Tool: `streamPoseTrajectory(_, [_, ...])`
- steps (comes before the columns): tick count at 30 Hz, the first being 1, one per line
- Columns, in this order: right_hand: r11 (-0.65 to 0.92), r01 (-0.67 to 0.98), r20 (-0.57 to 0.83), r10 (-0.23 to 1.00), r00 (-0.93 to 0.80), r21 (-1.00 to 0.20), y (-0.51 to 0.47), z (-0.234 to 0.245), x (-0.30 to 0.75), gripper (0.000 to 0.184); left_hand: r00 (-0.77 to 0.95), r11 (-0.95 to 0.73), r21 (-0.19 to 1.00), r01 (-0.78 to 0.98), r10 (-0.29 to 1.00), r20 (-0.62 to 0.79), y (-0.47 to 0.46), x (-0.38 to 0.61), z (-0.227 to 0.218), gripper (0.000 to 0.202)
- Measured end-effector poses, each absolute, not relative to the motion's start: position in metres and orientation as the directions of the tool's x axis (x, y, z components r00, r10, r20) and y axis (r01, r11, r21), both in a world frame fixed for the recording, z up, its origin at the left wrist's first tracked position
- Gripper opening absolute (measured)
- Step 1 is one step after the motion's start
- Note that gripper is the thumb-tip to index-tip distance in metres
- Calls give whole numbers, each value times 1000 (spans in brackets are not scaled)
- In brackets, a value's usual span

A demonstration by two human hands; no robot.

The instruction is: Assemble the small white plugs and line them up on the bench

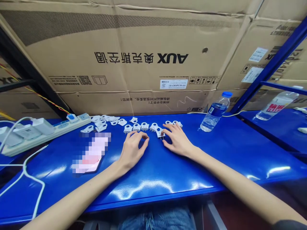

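Note:
Several small white plastic plug parts (137,126) lie in a loose row on the blue table (168,172). My left hand (133,149) rests on the table just in front of them, fingers curled with thumb and forefinger close together; I cannot make out anything in them. My right hand (175,139) lies beside it with fingers spread, its fingertips touching one white plug part (159,132) and reaching toward two more at the row's right end (174,122).
A white power strip (45,131) with chargers and cables sits at the left. A phone (92,153) lies left of my hands. A water bottle (215,112) stands to the right, another on the neighbouring table (278,105). Cardboard boxes (134,57) wall the back.

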State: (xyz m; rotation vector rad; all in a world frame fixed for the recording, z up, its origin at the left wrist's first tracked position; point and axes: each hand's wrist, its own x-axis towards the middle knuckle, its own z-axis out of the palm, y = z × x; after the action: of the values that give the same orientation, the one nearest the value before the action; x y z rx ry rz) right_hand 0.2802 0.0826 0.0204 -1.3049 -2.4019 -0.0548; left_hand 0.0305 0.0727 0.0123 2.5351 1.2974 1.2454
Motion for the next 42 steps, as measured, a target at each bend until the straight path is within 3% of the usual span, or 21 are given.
streamPoseTrajectory(12, [544,801,376,817,-437,-251,79,24,274,21,349,-686,354,636,664,661,71,30,15,9])
streamPoseTrajectory(20, [654,695,541,717,-441,-300,73,28,270,31,326,-703,429,567,670,667,70,29,11,11])
streamPoseTrajectory(26, [693,661,564,680,-468,-287,69,29,266,31,280,-674,503,541,708,648,70,29,12,18])
streamPoseTrajectory(42, [749,613,606,616,-504,-252,71,24,268,33,403,-790,340,511,569,717,71,29,14,15])
